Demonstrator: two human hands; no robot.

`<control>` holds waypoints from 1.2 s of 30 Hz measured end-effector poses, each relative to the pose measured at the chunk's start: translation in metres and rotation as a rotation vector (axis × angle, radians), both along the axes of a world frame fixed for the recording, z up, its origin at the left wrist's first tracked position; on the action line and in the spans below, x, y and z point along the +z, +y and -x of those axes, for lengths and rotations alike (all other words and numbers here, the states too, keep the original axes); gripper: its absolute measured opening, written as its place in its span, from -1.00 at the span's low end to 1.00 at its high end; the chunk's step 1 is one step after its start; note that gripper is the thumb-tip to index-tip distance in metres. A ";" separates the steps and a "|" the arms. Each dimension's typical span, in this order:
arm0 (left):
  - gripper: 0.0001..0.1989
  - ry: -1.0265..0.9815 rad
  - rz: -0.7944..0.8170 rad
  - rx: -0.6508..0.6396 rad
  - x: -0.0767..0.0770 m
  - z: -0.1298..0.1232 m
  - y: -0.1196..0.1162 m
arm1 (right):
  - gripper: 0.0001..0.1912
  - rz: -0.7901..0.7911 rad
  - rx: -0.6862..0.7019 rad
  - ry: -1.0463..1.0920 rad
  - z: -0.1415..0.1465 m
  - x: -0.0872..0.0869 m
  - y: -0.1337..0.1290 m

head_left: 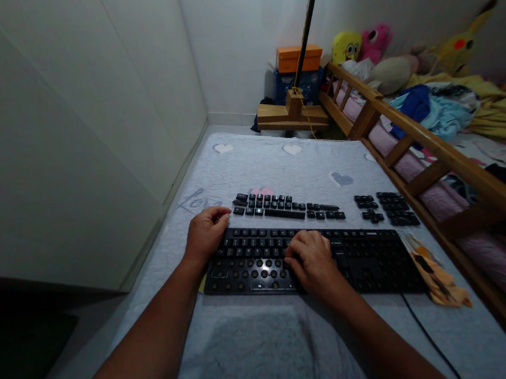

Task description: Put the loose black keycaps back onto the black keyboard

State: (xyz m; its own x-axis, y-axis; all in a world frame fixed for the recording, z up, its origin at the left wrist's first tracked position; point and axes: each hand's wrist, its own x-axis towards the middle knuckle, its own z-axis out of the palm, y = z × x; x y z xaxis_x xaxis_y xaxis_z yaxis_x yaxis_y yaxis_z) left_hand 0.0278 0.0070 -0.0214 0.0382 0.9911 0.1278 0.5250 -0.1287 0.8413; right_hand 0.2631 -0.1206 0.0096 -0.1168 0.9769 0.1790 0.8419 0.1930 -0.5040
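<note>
A black keyboard (250,271) lies across the cloth-covered surface. Keycaps stand on its upper rows at the left, while the lower rows show bare round key posts. My right hand (311,261) rests over the middle of the keyboard, fingers curled down; whatever lies under its fingertips is hidden. Beyond the keyboard's upper left corner, my left hand (208,232) has thumb and fingertips pinched together beside a group of loose black keycaps (284,215). Anything in that pinch is too small to make out. More loose keycaps (388,206) sit in clusters at the right.
An orange cloth (447,285) with small tools (426,263) on it lies by the keyboard's right end. The keyboard cable (430,337) runs toward me. A wooden bed rail (443,157) borders the right side; a white panel (86,111) stands left.
</note>
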 end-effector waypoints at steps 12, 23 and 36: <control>-0.70 0.012 -0.001 0.006 0.001 -0.001 0.000 | -0.90 -0.074 -0.007 -0.102 0.003 -0.008 -0.004; -0.69 -0.011 0.000 -0.008 0.001 -0.001 0.001 | -0.90 -0.167 -0.126 -0.047 -0.032 0.031 0.023; -0.70 -0.048 -0.011 -0.019 -0.007 0.001 0.003 | -0.86 0.222 -0.241 -0.220 -0.054 0.025 0.141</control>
State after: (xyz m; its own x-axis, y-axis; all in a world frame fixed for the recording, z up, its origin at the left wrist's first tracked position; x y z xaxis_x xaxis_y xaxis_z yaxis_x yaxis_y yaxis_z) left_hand 0.0270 0.0098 -0.0283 0.0506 0.9887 0.1411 0.4814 -0.1479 0.8640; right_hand 0.3167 0.0204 0.0343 0.1088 0.9931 -0.0435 0.9423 -0.1169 -0.3136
